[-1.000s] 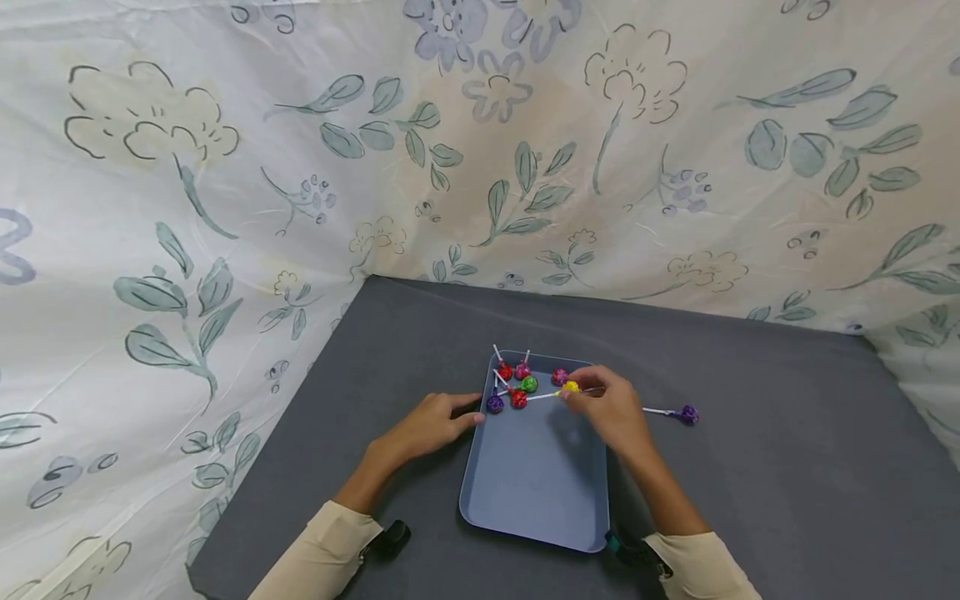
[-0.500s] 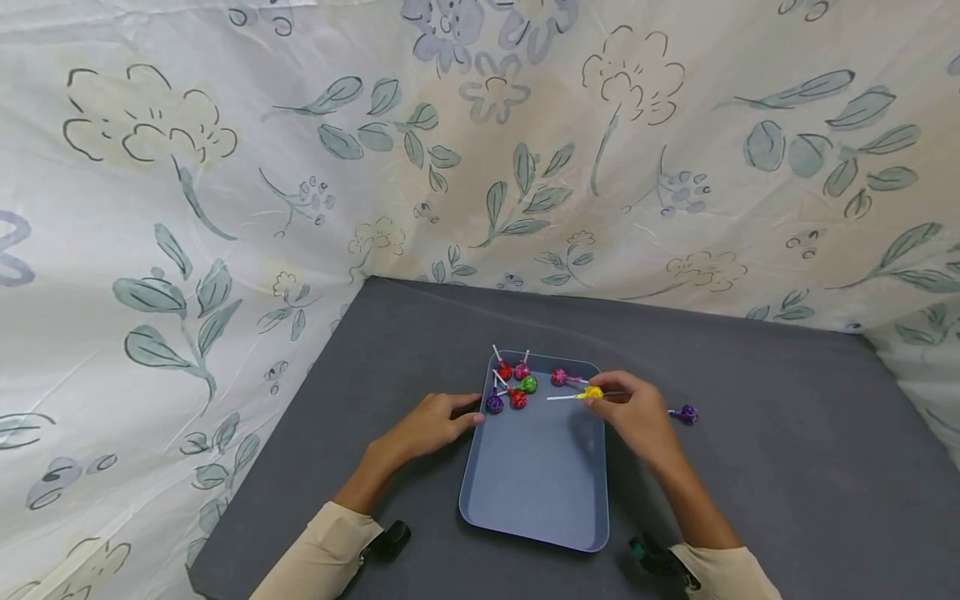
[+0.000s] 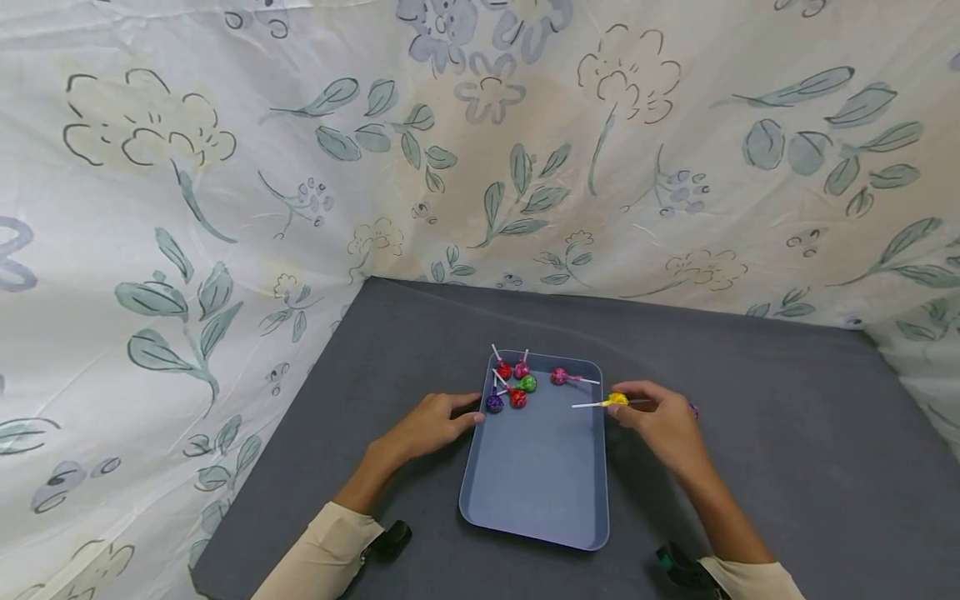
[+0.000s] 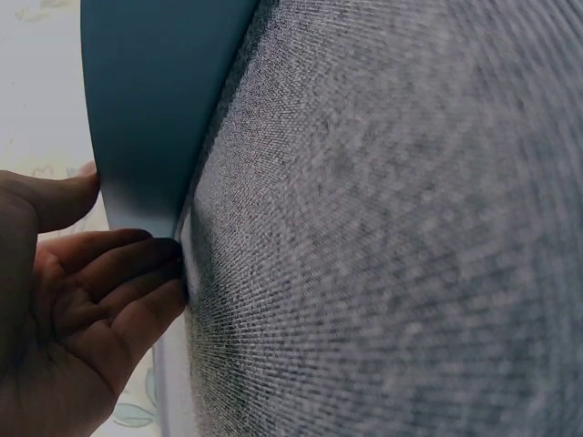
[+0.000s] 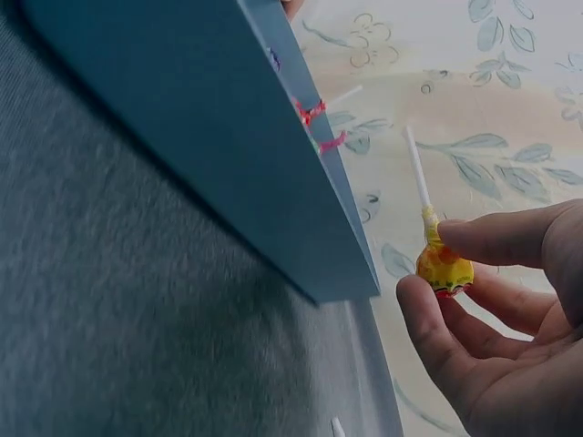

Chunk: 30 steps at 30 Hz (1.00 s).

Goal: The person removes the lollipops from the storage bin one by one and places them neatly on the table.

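My right hand [image 3: 663,421] pinches a yellow-wrapped lollipop [image 3: 618,400] by its candy head, just past the right rim of a blue-grey tray [image 3: 536,483]. Its white stick points left over the tray; in the right wrist view the lollipop [image 5: 444,270] is held between thumb and fingertips. My left hand [image 3: 435,421] rests against the tray's left edge, thumb at the rim, and the left wrist view has its fingers [image 4: 137,264] along the outer wall. Inside the tray lie several lollipops, among them a green one [image 3: 528,383], a red one [image 3: 518,400] and a purple one [image 3: 494,404].
A pink lollipop [image 3: 559,377] lies alone in the tray's far right corner. On the dark grey tabletop [image 3: 787,450], another purple lollipop [image 3: 694,411] is mostly hidden behind my right hand. Flower-printed cloth [image 3: 480,167] hangs behind the table and at its left.
My right hand has carried the yellow lollipop to the right, from over the tray's far part to its right rim. My left hand has stayed in place.
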Each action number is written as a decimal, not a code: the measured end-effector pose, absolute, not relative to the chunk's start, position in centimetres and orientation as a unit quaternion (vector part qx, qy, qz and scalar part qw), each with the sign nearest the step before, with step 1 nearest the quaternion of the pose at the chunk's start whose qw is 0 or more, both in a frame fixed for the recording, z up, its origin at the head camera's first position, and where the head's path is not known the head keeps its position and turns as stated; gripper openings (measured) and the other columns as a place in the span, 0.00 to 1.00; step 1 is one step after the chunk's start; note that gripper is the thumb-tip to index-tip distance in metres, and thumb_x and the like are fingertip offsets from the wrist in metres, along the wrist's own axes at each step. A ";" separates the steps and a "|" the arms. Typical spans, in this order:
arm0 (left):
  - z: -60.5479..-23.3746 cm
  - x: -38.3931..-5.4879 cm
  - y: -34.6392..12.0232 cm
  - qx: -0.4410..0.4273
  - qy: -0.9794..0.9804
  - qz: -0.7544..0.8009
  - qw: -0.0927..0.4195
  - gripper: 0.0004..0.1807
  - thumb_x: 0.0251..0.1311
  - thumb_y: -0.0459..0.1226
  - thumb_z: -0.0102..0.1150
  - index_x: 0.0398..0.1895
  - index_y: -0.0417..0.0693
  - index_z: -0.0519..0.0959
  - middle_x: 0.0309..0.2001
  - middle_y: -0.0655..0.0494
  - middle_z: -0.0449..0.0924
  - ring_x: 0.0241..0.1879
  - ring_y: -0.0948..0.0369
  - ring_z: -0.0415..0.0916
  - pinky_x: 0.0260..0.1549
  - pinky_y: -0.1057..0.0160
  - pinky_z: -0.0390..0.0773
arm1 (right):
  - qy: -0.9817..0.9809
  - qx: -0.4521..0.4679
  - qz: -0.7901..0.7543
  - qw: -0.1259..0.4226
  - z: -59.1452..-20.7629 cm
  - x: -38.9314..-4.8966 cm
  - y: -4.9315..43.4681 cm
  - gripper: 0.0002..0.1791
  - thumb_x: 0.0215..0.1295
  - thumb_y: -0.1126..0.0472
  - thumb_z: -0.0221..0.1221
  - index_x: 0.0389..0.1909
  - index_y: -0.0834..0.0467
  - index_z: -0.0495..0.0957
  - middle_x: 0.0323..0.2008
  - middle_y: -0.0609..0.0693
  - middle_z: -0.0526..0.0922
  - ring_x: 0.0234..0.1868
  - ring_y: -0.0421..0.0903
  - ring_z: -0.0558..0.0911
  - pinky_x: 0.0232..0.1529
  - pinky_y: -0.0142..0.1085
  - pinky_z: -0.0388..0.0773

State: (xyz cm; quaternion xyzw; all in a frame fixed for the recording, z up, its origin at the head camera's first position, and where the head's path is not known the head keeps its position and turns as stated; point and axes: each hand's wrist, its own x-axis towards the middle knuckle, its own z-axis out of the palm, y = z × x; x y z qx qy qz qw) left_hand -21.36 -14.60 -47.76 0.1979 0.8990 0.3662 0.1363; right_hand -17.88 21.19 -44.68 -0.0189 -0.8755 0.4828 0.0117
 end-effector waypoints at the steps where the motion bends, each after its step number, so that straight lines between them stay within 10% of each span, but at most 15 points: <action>1: -47.7 -21.3 -14.6 0.198 0.899 0.366 0.137 0.31 0.79 0.49 0.57 0.75 0.40 0.74 0.73 0.43 0.75 0.73 0.47 0.73 0.71 0.42 0.71 | -0.876 -0.020 0.482 0.011 -44.7 -17.8 21.4 0.21 0.71 0.57 0.69 0.61 0.62 0.83 0.56 0.60 0.86 0.51 0.54 0.88 0.45 0.31 0.83; 30: -48.3 -21.5 -14.6 0.195 0.900 0.364 0.137 0.31 0.79 0.49 0.57 0.75 0.39 0.73 0.73 0.43 0.74 0.73 0.46 0.73 0.72 0.42 0.71 | -0.892 -0.045 0.449 0.042 -47.3 -16.5 26.8 0.23 0.70 0.57 0.71 0.61 0.65 0.83 0.53 0.63 0.87 0.36 0.26 0.83 0.37 0.28 0.83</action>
